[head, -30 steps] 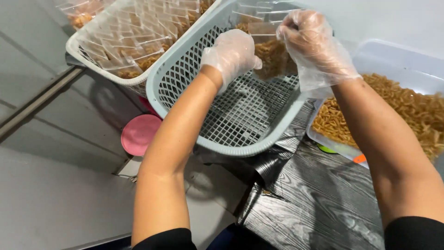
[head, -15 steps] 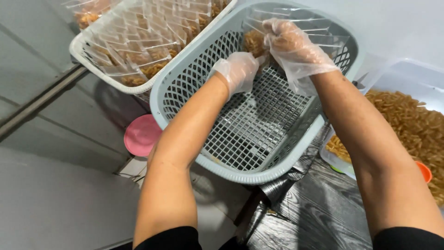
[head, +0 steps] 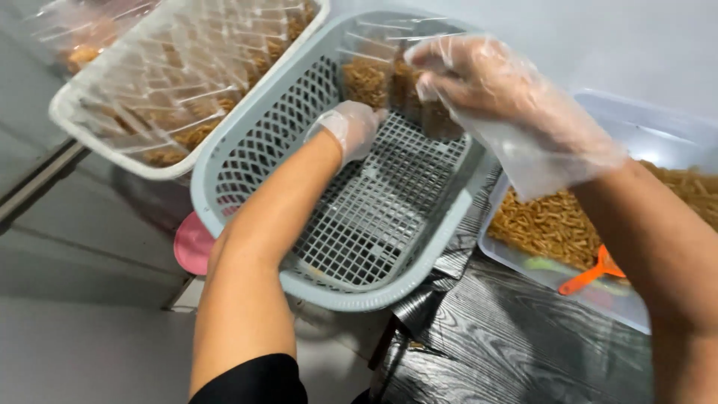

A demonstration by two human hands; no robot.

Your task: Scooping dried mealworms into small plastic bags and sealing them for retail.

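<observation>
Gloved left hand (head: 351, 129) inside grey basket (head: 247, 153), fingers curled against snack bags (head: 366, 78), right hand (head: 479, 78) pinching a bag (head: 437, 120), white basket (head: 82, 135) beside.

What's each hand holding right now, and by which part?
Right hand pinches a clear snack bag by its top edge. Left hand touches another bag; hold unclear.

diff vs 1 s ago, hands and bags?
Both gloved hands have gone down into the grey basket. The right hand holds a snack bag among bags standing at the far wall; the left hand steadies them. The white basket and snack tub are unchanged.
</observation>
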